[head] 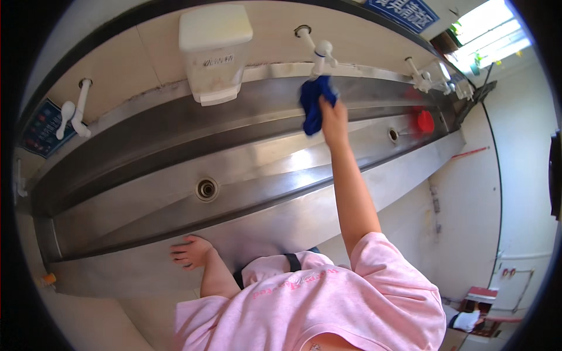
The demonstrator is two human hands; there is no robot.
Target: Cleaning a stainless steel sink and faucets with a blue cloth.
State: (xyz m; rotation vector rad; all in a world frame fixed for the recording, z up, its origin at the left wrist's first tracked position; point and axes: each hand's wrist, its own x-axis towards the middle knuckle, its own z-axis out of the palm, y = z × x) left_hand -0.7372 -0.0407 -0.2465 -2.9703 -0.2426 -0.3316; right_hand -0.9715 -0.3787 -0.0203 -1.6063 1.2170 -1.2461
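Note:
My right hand [334, 119] is stretched out over a long stainless steel trough sink [268, 153], gripping a bunched dark blue cloth [317, 105]. The cloth hangs just below the spout of a white plastic tap [322, 55] at the back wall. Whether the spout touches the cloth, or water runs, I cannot tell. My left hand [192, 252] holds nothing; its fingers are spread against the broad steel front ledge of the sink. A round drain [206, 189] lies in the trough beyond that hand.
A white dispenser box [215, 52] bearing writing hangs on the wall. Another white tap [79, 116] is at left, and more fittings [422, 80] at right. A red object [424, 121] sits near the second drain [393, 135]. A person [466, 320] is far off at lower right.

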